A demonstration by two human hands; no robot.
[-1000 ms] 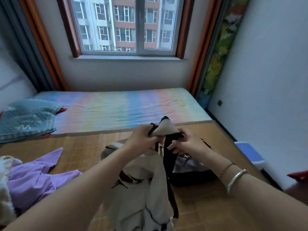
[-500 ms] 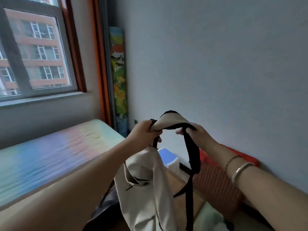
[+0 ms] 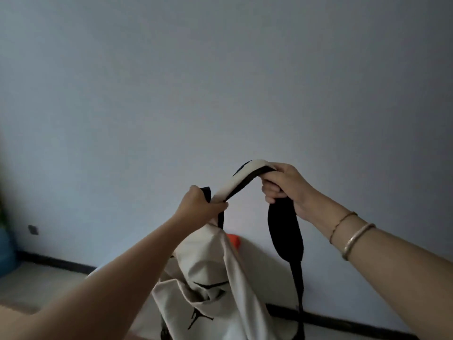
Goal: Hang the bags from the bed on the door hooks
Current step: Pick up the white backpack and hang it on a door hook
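Left hand and right hand are gripping the cream canvas bag's black-edged strap, arching 8-to-2 o'clock; bag body hanging at 6; hooks unseen.

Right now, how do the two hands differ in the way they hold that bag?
The left hand sits lower, clenched where the strap meets the cream bag; the right hand is higher, gripping the strap's top loop. The right wrist wears two bracelets; the left wrist is bare. A black strap end hangs below the right hand only. Both are closed on the same strap.
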